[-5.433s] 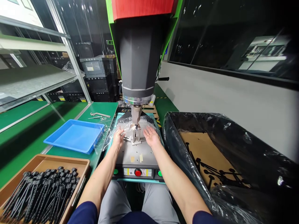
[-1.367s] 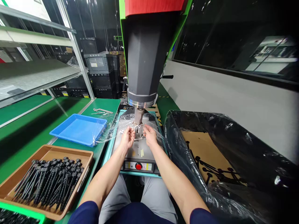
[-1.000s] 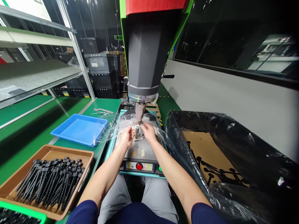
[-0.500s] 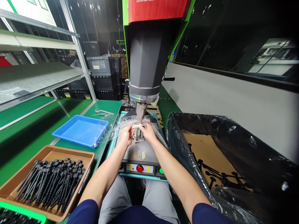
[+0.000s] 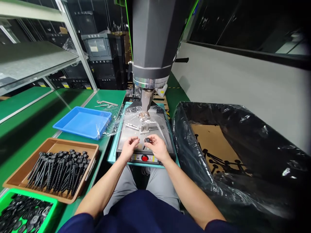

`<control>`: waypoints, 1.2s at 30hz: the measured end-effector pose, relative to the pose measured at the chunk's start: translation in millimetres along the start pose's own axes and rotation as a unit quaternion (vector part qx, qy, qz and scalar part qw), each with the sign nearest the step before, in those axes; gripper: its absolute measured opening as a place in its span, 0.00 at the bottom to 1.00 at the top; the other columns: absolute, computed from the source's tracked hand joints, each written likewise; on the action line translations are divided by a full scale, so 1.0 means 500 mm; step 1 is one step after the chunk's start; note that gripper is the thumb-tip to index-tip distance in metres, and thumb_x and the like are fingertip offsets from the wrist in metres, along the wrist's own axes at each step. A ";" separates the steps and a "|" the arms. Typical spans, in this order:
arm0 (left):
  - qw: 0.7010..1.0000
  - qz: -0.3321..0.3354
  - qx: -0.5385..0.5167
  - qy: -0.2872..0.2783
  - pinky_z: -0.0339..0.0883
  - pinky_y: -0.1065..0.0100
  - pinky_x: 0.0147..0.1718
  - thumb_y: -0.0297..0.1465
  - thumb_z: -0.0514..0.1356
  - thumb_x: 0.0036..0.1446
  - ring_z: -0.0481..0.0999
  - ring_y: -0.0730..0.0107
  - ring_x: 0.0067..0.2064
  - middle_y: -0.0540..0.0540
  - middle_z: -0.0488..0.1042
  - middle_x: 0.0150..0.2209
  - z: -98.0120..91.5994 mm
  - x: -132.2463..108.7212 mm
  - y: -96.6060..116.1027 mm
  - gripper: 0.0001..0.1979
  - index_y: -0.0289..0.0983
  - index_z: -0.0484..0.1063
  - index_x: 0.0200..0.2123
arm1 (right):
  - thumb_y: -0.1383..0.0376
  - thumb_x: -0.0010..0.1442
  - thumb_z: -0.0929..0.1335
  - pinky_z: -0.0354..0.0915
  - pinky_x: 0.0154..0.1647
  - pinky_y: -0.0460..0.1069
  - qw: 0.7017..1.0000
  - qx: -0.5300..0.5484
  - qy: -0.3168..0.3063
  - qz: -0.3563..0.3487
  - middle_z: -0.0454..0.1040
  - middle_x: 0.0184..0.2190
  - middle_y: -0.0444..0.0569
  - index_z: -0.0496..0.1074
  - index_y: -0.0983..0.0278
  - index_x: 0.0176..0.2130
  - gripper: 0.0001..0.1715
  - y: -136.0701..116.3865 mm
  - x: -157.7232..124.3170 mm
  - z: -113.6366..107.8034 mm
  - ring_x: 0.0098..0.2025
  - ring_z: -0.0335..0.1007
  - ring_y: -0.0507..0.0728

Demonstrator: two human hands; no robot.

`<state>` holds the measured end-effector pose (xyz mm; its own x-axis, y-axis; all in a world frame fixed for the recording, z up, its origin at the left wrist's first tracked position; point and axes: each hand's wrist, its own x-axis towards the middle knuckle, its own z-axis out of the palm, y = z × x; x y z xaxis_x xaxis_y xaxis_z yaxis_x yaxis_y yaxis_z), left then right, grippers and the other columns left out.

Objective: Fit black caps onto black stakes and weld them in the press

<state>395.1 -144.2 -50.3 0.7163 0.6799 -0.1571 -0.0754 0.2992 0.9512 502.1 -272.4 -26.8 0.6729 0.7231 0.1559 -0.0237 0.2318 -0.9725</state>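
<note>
Over plate (image 5: 126, 134), black part (image 5: 147, 140) slants, stem (image 5: 144, 147) seemingly downward.

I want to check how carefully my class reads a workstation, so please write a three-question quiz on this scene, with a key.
1. Multiple choice: What holds the small black piece?
A the left hand
B the right hand
C neither hand

2. True or false: The long black parts lie heaped in the blue tray.

3. Fill in the blank: The round button at the front of the machine is coloured ____.

Key:
1. B
2. False; they lie in the brown tray.
3. red
</note>
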 end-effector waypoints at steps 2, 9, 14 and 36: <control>0.994 0.050 0.066 -0.070 0.69 0.69 0.38 0.36 0.71 0.46 0.76 0.66 0.41 0.42 0.78 0.40 -0.008 -0.047 -0.010 0.18 0.35 0.76 0.40 | 0.58 0.44 0.79 0.67 0.35 0.49 0.999 0.050 0.002 0.021 0.75 0.30 0.45 0.69 0.61 0.35 0.23 0.002 -0.003 0.010 0.33 0.71 0.55; 0.995 0.039 0.080 -0.054 0.61 0.72 0.26 0.35 0.71 0.45 0.68 0.76 0.23 0.51 0.72 0.22 0.009 -0.110 0.006 0.11 0.35 0.75 0.29 | 0.52 0.48 0.76 0.63 0.27 0.46 0.990 0.101 -0.004 0.102 0.77 0.37 0.50 0.73 0.63 0.42 0.25 0.009 -0.020 0.031 0.31 0.69 0.53; 0.998 0.014 0.030 -0.049 0.65 0.71 0.28 0.33 0.72 0.42 0.71 0.72 0.25 0.48 0.75 0.24 0.012 -0.126 0.012 0.12 0.35 0.76 0.29 | 0.50 0.56 0.72 0.61 0.26 0.47 0.992 -0.001 -0.064 0.108 0.78 0.39 0.51 0.78 0.65 0.42 0.23 0.016 -0.045 0.030 0.24 0.61 0.49; 0.999 0.030 0.037 -0.023 0.67 0.68 0.42 0.29 0.69 0.46 0.74 0.65 0.36 0.44 0.78 0.32 -0.031 -0.144 -0.012 0.05 0.36 0.79 0.30 | 0.52 0.54 0.72 0.65 0.35 0.50 0.984 -0.165 -0.054 -0.037 0.72 0.30 0.47 0.73 0.61 0.30 0.16 0.004 -0.069 0.077 0.33 0.67 0.57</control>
<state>333.2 -184.5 -49.1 0.7433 0.6631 -0.0885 -0.0683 0.2068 0.9760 450.5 -271.8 -27.5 0.5814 0.7806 0.2295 0.2767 0.0755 -0.9580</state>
